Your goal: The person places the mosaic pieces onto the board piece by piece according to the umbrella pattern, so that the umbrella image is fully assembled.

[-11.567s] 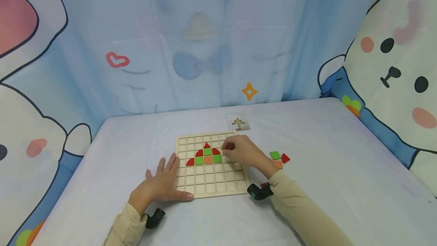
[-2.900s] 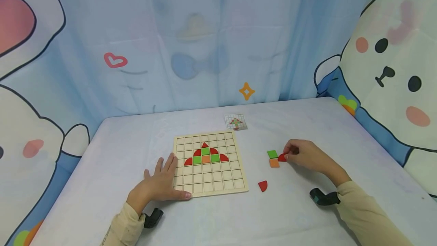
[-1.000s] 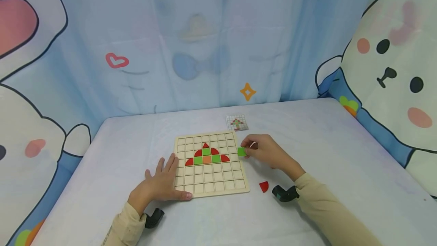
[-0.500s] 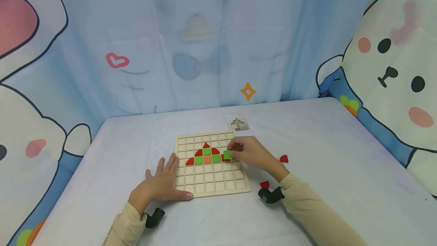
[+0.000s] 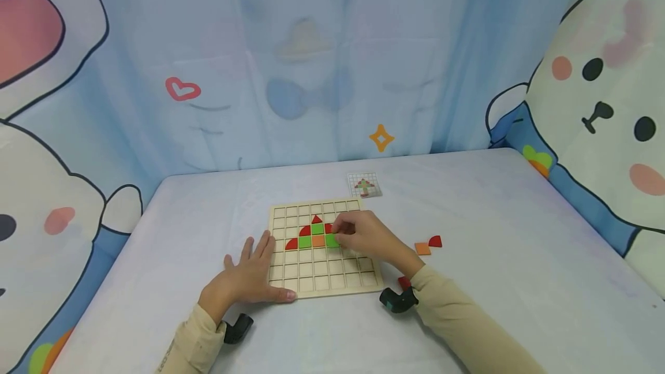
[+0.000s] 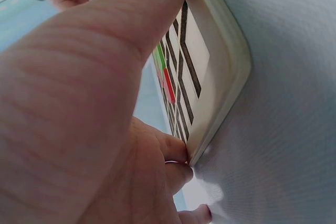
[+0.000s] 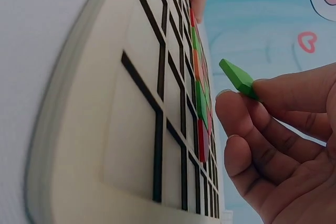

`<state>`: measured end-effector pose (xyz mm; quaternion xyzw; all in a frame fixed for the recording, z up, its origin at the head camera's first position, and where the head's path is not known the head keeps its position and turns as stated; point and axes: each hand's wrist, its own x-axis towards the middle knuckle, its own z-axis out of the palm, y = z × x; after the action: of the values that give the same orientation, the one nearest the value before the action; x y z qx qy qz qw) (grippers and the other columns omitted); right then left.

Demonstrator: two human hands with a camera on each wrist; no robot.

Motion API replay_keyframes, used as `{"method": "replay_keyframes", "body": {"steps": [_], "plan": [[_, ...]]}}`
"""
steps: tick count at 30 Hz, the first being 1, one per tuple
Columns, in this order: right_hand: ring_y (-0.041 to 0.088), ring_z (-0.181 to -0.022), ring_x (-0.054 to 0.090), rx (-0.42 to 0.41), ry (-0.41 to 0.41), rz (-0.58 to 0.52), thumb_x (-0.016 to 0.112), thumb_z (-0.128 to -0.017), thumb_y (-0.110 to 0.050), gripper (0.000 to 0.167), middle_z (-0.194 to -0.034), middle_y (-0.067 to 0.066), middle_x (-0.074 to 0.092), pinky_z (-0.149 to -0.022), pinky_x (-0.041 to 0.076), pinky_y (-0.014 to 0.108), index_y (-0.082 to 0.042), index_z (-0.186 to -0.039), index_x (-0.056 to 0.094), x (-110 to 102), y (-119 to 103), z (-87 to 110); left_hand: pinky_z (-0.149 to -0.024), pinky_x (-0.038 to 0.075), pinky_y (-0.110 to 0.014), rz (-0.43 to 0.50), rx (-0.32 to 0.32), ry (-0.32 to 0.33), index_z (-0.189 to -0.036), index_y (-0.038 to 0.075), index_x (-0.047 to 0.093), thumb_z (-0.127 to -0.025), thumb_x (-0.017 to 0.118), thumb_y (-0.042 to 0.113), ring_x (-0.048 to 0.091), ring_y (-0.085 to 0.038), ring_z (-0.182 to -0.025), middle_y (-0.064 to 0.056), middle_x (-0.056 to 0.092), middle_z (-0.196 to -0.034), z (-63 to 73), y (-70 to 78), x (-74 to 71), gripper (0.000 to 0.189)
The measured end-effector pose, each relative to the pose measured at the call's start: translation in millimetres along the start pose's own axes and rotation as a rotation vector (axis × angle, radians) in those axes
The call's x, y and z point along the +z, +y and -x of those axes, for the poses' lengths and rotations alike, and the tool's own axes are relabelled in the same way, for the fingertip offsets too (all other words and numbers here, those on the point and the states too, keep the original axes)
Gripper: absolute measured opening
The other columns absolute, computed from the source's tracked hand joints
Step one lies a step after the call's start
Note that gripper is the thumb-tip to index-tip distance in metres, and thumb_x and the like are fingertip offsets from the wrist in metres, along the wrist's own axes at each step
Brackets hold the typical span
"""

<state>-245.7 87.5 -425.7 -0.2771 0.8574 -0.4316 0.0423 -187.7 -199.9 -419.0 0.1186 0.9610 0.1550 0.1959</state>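
My right hand (image 5: 369, 238) pinches a green square tile (image 7: 237, 77) between thumb and fingers, just above the wooden grid board (image 5: 327, 281). On the board, red, green and orange tiles form a stepped shape, with a red triangle (image 5: 316, 219) on top and an orange square (image 5: 318, 240) in the lower row. A red quarter-round tile (image 7: 202, 141) at the row's right end is hidden by my right hand in the head view. My left hand (image 5: 244, 276) rests with spread fingers along the board's left side, its thumb (image 6: 152, 9) on the near edge.
Right of the board lie an orange square tile (image 5: 423, 249), a red quarter-round tile (image 5: 435, 241) and another red tile (image 5: 404, 283), partly behind my right wrist. A small pattern card (image 5: 365, 184) lies behind the board. A patterned curtain (image 5: 218, 51) hangs behind the table.
The green tile has left the loose pieces on the right; my right hand has carried it leftward over the board. Earlier, a red quarter-round tile joined the lower row's right end. My left hand stays put.
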Motion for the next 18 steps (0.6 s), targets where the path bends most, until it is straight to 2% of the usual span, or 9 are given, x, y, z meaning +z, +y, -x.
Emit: {"method": "replay_keyframes", "body": {"steps": [10,18], "plan": [[0.013,-0.070,0.067,-0.029,-0.038,-0.029,0.071,-0.098,0.001,0.006,-0.085,-0.001,0.072,-0.069,0.055,0.029,-0.004,-0.100,0.074,11.7,-3.9,-5.3,-0.113,0.011,-0.085,-0.003,0.004,0.009,-0.171,0.001,0.013,-0.080,0.086,0.069,0.002,-0.050,-0.161,-0.018,0.003,-0.179,-1.9,-2.7,1.7,0.135],[0.010,-0.073,0.061,-0.022,-0.065,0.035,0.072,-0.096,0.000,0.007,-0.082,-0.006,0.068,-0.070,0.053,0.028,-0.006,-0.096,0.075,20.1,-9.2,-6.8,-0.112,0.012,-0.086,-0.016,0.010,0.013,-0.171,0.000,0.013,-0.080,0.085,0.069,0.003,-0.051,-0.160,-0.019,0.004,-0.179,-1.5,-1.0,1.6,0.134]]}}
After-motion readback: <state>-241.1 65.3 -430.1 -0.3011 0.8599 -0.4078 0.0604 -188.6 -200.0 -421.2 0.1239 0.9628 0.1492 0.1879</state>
